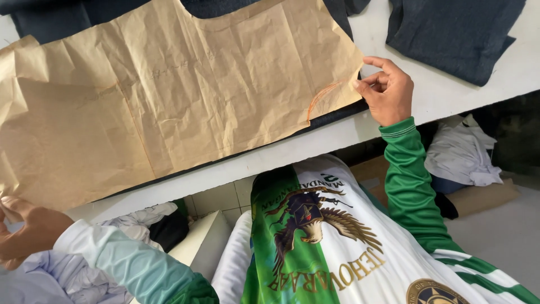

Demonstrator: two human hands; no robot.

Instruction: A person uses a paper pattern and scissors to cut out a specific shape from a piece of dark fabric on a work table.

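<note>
Crumpled brown paper pattern point(169, 95), matt and creased all over, marked with thin orange lines. Beneath it dark blue cloth point(337, 115), coarse and matt like denim; more of the same on a second piece point(455, 34). White table point(450, 95), smooth with a faint sheen. Green and white sleeves point(408, 186), slick synthetic knit, lightly glossy.

You wear a long-sleeved sports jersey point(315, 247) in white and green, its front filling the lower middle of the frame. A printed eagle emblem point(309, 219) in brown and gold sits on the chest, with gold lettering curving beside it. Your right sleeve point(413, 186) is solid green with a striped cuff; your left sleeve point(129, 262) fades from white into green.
</note>
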